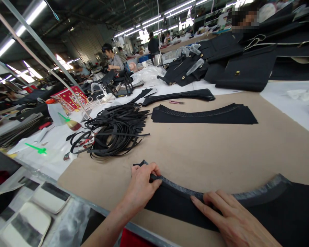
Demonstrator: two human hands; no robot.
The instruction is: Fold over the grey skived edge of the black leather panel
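A large black piece of material (175, 202) with a curved, greyish upper edge lies on the tan work surface (195, 151). My left hand (144, 181) pinches that edge near its left end, thumb and fingers together. Farther right, my right hand (226, 212) rests on the same piece, its index finger stretched along the curved edge and the other fingers bent at the edge. Beyond both hands lies a flat stack of curved black pieces (203, 115).
A heap of black strips (113, 130) lies left of centre. Small pink-handled snips (177, 102) lie behind the stack. Black bags (247, 65) are piled at the back right. A green brush (37, 148) lies at the left. People work in the background.
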